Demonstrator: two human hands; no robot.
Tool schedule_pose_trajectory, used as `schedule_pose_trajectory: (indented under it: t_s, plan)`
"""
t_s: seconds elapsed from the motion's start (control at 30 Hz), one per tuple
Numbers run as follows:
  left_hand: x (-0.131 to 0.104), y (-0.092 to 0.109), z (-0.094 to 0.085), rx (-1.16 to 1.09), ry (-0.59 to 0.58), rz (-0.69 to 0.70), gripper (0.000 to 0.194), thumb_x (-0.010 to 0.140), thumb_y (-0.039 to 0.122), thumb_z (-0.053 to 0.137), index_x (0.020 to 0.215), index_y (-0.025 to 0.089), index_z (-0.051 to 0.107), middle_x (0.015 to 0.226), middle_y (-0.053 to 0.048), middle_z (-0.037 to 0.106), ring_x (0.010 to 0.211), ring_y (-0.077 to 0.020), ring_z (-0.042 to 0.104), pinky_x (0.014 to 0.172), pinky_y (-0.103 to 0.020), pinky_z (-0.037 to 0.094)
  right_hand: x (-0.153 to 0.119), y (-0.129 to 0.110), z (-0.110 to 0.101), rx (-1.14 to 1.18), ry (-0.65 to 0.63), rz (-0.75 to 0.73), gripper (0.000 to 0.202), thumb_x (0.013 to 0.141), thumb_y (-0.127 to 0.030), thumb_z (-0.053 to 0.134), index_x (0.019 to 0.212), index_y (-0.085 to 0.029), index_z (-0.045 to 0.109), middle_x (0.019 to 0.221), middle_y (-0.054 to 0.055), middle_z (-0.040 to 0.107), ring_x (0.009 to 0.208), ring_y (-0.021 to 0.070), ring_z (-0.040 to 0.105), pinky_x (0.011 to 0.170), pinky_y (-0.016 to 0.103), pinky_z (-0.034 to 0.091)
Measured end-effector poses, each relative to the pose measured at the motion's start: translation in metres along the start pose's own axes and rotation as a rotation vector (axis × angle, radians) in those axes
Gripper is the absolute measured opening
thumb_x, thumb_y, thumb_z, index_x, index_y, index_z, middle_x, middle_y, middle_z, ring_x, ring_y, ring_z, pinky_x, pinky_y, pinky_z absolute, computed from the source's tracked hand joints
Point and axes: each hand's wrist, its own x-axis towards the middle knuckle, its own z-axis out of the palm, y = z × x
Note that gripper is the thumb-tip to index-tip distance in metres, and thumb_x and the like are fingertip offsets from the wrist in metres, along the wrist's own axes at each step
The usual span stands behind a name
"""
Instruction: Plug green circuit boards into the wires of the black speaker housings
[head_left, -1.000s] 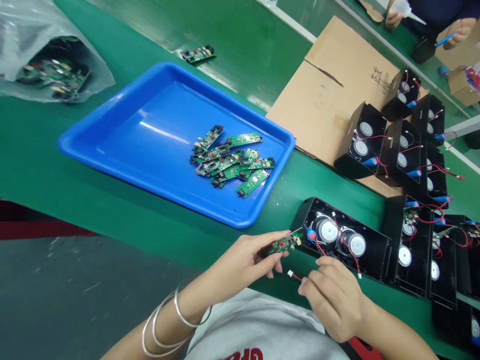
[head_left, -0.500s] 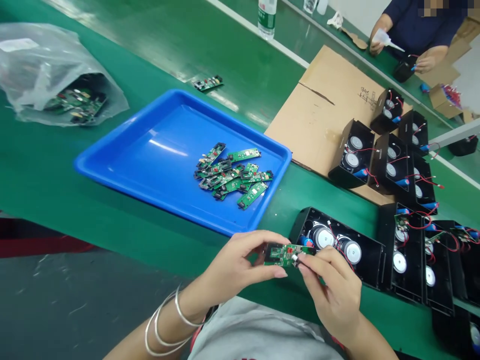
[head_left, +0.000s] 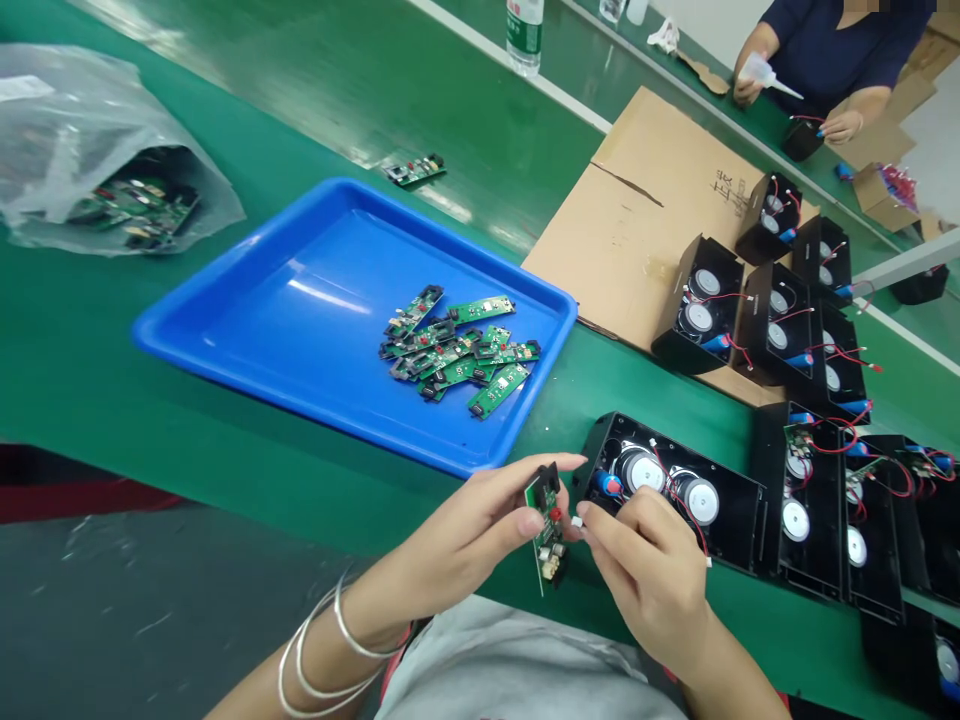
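My left hand (head_left: 472, 535) grips a green circuit board (head_left: 549, 520) between thumb and fingers. The board is tilted steeply, its black socket at the top and a red part near the middle. Close beside it, my right hand (head_left: 652, 565) pinches a small white connector (head_left: 577, 522) between thumb and forefinger; any wire on it is hidden by the fingers. Just behind my right hand lies an open black speaker box (head_left: 731, 535) with two round white-backed speakers, a blue battery (head_left: 608, 484) and thin red wires.
A blue tray (head_left: 247, 380) holds a heap of circuit boards. A plastic bag (head_left: 82, 130) of boards lies at left, a single board (head_left: 415, 170) beyond the tray. Several black speaker boxes (head_left: 795, 520) stand at right, some on cardboard (head_left: 615, 220). Across the table, a co-worker's hands hold a squeeze bottle (head_left: 766, 75) and a box.
My left hand has turned the circuit board from nearly level to steeply upright. My right hand has shifted slightly left, and the white connector it pinches is now apart from the board.
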Motion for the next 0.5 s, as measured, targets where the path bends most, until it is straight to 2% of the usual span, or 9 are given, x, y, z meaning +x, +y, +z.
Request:
schedule_pose_trajectory:
  t_s: [0.13, 0.23, 0.33, 0.5]
  plan:
    - [0.003, 0.003, 0.002, -0.03, -0.085, -0.068, 0.044, 0.082, 0.048, 0.056, 0.118, 0.024, 0.062, 0.078, -0.004, 0.073, 0.072, -0.0225, 0.068, 0.068, -0.029, 0.053, -0.003, 0.003, 0.002, -0.103, -0.014, -0.102, 0.021, 0.092, -0.01, 0.045, 0.091, -0.009, 0.066, 0.055, -0.001, 0.042, 0.052, 0.012, 0.034, 0.046, 0.026, 0.028]
    - [0.005, -0.001, 0.002, 0.019, -0.078, -0.105, 0.039, 0.082, 0.04, 0.057, 0.117, 0.024, 0.062, 0.075, -0.003, 0.072, 0.072, -0.0221, 0.068, 0.064, -0.027, 0.052, -0.002, 0.005, 0.002, -0.166, -0.067, -0.146, 0.024, 0.093, -0.01, 0.043, 0.091, -0.008, 0.066, 0.055, 0.0, 0.044, 0.053, 0.0132, 0.035, 0.047, 0.028, 0.028]
    - [0.008, 0.0, 0.003, 0.078, -0.077, -0.149, 0.034, 0.08, 0.031, 0.058, 0.112, 0.024, 0.065, 0.07, 0.001, 0.071, 0.064, -0.0186, 0.065, 0.055, -0.023, 0.05, 0.0, 0.005, 0.0, -0.216, -0.118, -0.219, 0.026, 0.092, -0.007, 0.041, 0.09, -0.005, 0.067, 0.057, 0.003, 0.048, 0.055, 0.0145, 0.037, 0.048, 0.03, 0.029]
    - [0.011, 0.008, 0.005, 0.0, -0.131, -0.214, 0.03, 0.074, 0.023, 0.061, 0.102, 0.023, 0.07, 0.061, 0.005, 0.065, 0.049, -0.0117, 0.055, 0.046, -0.018, 0.045, 0.002, 0.007, -0.004, -0.178, -0.162, -0.314, 0.029, 0.092, -0.006, 0.038, 0.086, -0.003, 0.066, 0.062, 0.006, 0.056, 0.057, 0.0153, 0.04, 0.048, 0.031, 0.028]
